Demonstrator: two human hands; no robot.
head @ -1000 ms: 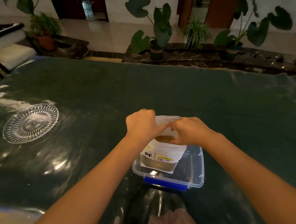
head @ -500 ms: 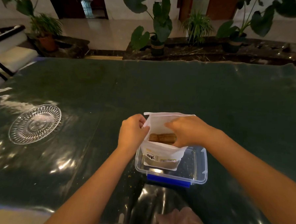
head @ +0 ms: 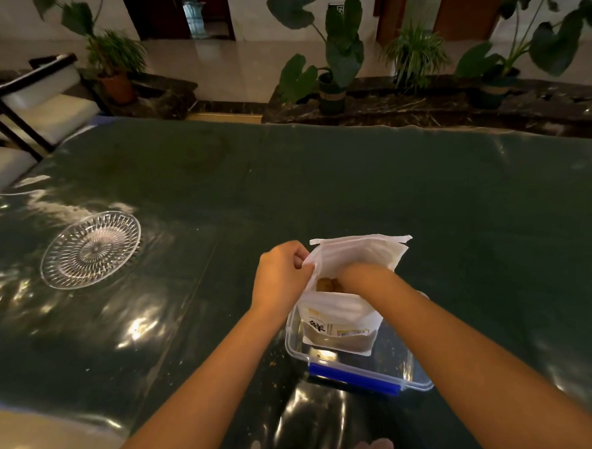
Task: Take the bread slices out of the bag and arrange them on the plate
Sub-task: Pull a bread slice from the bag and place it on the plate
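Pinching the bag's left edge, our left hand keeps its mouth open; our right hand is inside, grip hidden, beside brown bread slices. Bag stands upright in a clear container; glass plate sits well left of the bag.

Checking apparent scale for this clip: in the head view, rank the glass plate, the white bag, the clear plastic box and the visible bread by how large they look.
1. clear plastic box, partly hidden by the bag
2. white bag and glass plate: look alike, and the bag is nearer, so unranked
3. bread, only a bit showing
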